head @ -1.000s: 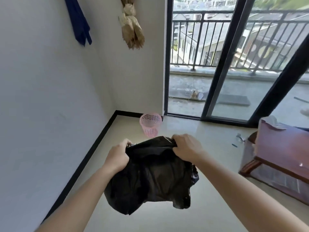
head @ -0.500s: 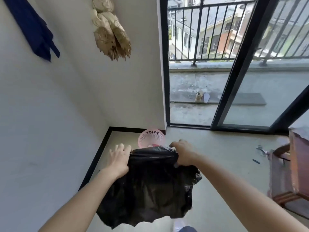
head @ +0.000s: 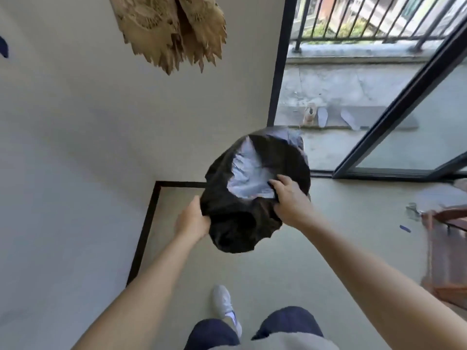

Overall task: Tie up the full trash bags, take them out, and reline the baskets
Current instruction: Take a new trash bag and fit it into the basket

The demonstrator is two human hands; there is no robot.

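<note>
A: Head view: where's the black trash bag (head: 240, 223) held?
B: Mid-air, over the floor's (head: 290, 274) far corner, by the balcony door (head: 278, 72); mouth open.
A: Fingers?
B: Rim's gripped by left hand (head: 192, 221) & right hand (head: 290, 200), fingers curled on it.

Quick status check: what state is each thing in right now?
black bag: mouth open, billowed, held up off the floor.
left hand: grips the bag's left edge.
right hand: grips the bag's rim on the right.
balcony door: looks slid open, though I cannot be sure.
</note>
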